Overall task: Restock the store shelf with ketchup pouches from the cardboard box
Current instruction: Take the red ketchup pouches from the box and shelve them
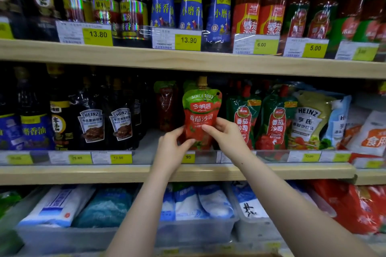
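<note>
The price tag below is partly hidden by the left hand (173, 148), and the pouch's bottom edge sits behind a clear rail. Both hands, the right hand (226, 133) opposite, grip an upright red-and-green ketchup pouch (201, 115) with a gold cap on the middle shelf (83, 173), beside Heinz pouches (92, 125).

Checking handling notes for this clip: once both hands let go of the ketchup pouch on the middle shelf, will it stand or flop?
The ketchup pouch is soft film, so probably floppy. Its spout sits on top, so it may tip. Both hands steady it.
</note>
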Demonstrator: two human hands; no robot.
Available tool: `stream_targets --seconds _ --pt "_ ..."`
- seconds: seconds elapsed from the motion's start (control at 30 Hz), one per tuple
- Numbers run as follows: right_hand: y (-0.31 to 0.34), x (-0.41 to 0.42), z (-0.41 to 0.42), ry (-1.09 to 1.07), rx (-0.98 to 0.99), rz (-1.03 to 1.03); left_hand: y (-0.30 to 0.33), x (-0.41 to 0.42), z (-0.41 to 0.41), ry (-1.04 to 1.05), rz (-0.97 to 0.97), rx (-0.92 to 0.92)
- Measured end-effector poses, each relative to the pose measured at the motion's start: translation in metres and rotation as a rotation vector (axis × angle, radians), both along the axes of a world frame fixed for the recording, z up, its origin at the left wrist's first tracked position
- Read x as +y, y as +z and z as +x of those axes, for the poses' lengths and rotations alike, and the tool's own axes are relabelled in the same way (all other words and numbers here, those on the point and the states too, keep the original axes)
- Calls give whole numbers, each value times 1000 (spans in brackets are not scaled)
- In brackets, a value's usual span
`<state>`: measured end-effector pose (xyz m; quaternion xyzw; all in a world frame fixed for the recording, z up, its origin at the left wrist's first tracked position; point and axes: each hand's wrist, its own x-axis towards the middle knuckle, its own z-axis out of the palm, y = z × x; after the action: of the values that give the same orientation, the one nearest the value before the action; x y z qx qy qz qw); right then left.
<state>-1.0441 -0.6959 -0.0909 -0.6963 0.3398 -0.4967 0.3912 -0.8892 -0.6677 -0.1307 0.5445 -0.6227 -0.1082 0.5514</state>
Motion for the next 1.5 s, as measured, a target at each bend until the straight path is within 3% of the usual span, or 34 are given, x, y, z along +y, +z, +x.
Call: stream_targets --seconds 0.2,0.4,0.53,0.7,0.87,1.5 --pt "-15 -14 2 -86 110 40 -3 -11 -1 193 181 -331" --pt "-12 -10 5 -140 208 63 -2 -10 3 176 178 -323" --pt "-21 9 -9 -191 340 -115 -4 -3 12 37 141 -202" --pt "-23 12 -13 -203 629 -244 0 -1 17 -44 131 -348" --pt "-20 2 -6 -257 733 -204 3 -11 22 -34 263 -548" --pt "-18 -20 21 -321 861 -166 4 -36 27 -48 319 -479"
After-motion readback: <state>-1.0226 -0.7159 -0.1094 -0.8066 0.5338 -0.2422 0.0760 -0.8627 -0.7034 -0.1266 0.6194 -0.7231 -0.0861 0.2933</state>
